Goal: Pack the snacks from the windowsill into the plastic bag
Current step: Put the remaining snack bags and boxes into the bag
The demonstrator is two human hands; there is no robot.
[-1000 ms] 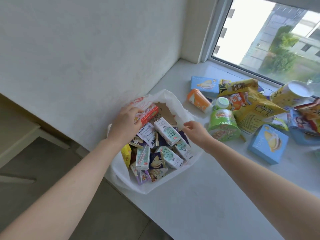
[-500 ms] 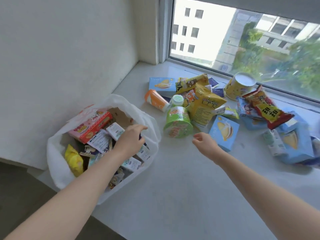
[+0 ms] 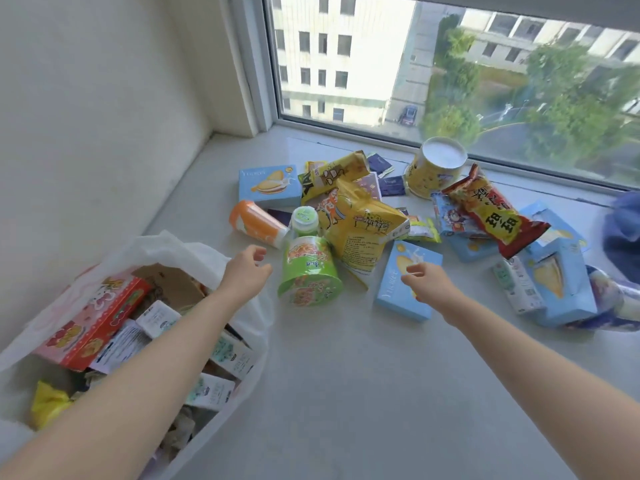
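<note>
A white plastic bag [image 3: 180, 249] stands open at the left edge of the windowsill [image 3: 346, 375], filled with small milk cartons and a red snack box [image 3: 93, 320]. My left hand [image 3: 244, 273] hovers empty just left of a green cup [image 3: 308, 271] lying on its side, fingers apart. My right hand [image 3: 427, 284] is over a blue biscuit box [image 3: 405, 299], fingers loosely curled and holding nothing. Behind them lie an orange bottle [image 3: 256, 223], a yellow snack bag [image 3: 363, 226] and a red chip bag [image 3: 491, 209].
More blue boxes [image 3: 268, 185] and a yellow tub [image 3: 436, 168] sit near the window frame [image 3: 381, 133]. A wall [image 3: 104, 133] rises to the left of the bag. A dark blue object [image 3: 623, 233] is at the right edge.
My left hand came out of the bag and moved right toward the green cup. My right hand moved forward over the blue box. The view swung right.
</note>
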